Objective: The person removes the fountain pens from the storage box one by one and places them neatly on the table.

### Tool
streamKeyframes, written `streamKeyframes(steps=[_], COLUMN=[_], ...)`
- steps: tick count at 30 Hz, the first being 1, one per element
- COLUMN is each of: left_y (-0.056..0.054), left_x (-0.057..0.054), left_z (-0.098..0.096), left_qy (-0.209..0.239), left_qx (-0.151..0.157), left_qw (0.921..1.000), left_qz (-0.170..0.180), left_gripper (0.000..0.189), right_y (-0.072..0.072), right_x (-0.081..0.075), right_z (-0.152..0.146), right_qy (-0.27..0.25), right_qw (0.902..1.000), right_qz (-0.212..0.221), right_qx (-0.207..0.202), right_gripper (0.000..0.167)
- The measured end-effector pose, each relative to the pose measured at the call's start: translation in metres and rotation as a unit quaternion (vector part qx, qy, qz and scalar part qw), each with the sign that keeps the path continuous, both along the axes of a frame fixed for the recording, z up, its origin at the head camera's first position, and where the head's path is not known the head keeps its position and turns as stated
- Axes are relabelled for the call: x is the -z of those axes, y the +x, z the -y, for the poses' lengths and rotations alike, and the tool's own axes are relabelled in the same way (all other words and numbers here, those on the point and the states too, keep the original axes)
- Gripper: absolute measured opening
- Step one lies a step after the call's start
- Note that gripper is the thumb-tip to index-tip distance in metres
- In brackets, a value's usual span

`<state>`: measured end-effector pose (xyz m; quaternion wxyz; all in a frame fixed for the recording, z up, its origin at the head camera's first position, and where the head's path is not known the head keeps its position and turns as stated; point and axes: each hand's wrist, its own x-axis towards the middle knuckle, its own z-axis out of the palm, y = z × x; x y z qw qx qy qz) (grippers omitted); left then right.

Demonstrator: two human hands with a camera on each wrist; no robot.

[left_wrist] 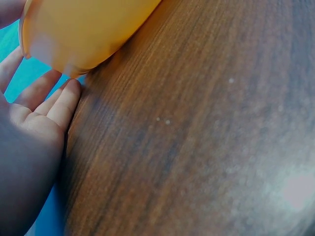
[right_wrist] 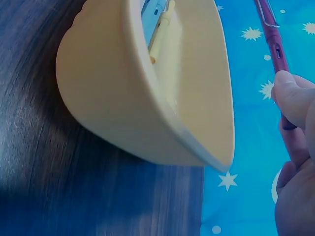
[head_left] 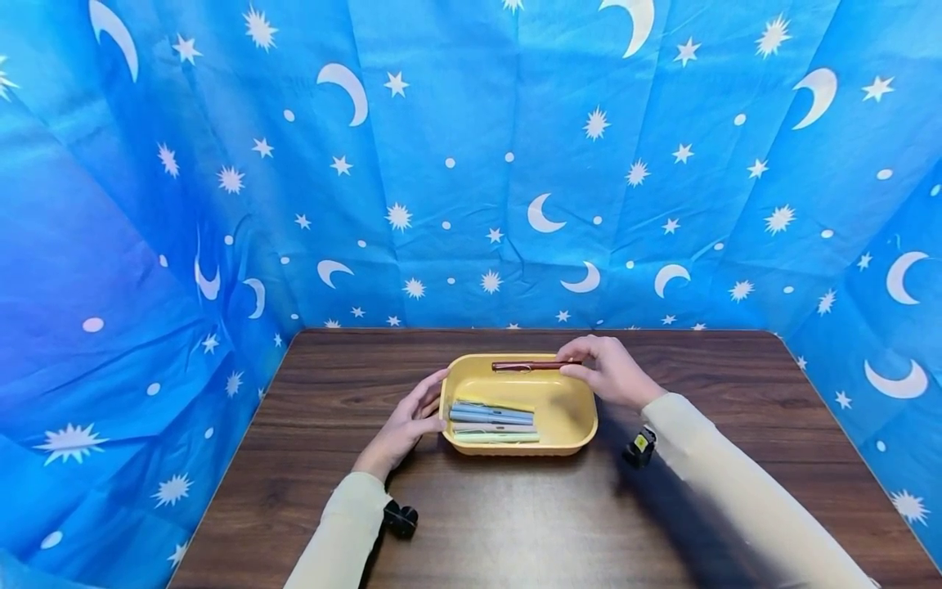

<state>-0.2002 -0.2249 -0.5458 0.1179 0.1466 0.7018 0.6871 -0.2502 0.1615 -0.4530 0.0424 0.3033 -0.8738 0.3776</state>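
Your right hand pinches a dark red pen over the far side of the yellow tray, while your left hand, fingers spread, touches the tray's left end

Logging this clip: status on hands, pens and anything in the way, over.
Left hand touching left end of yellow tray. Right hand pinching dark red pen above tray's far side. Other pens lying inside. No obstruction visible.
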Motion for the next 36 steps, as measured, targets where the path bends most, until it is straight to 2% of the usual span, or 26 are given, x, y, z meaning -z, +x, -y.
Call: streamKeyframes(steps=[7, 14, 20, 27, 36], left_y=[0.000, -0.001, 0.000, 0.000, 0.000], left_x=[0.001, 0.001, 0.000, 0.000, 0.000], left_z=[0.001, 0.001, 0.000, 0.000, -0.001], left_qy=[0.002, 0.004, 0.000, -0.003, -0.013], left_qx=[0.002, 0.004, 0.010, 0.004, 0.001], left_qw=[1.0000, 1.0000, 0.9999, 1.0000, 0.9999], left_qz=[0.004, 0.002, -0.011, -0.006, -0.005], left_gripper=[0.086, 0.086, 0.086, 0.086, 0.085], right_y=[0.002, 0.002, 0.003, 0.006, 0.004], right_x=[0.000, 0.000, 0.002, 0.006, 0.022], right_z=[-0.016, -0.038, -0.058, -0.081, -0.109], right_qy=[-0.008, -0.010, -0.017, -0.022, -0.007], right_qw=[0.9994, 0.9966, 0.9939, 0.9898, 0.9843], right_qz=[-0.025, -0.048, -0.044, -0.041, -0.039], right_qx=[0.024, 0.066, 0.100, 0.135, 0.172], right_gripper=[0.018, 0.020, 0.018, 0.017, 0.018])
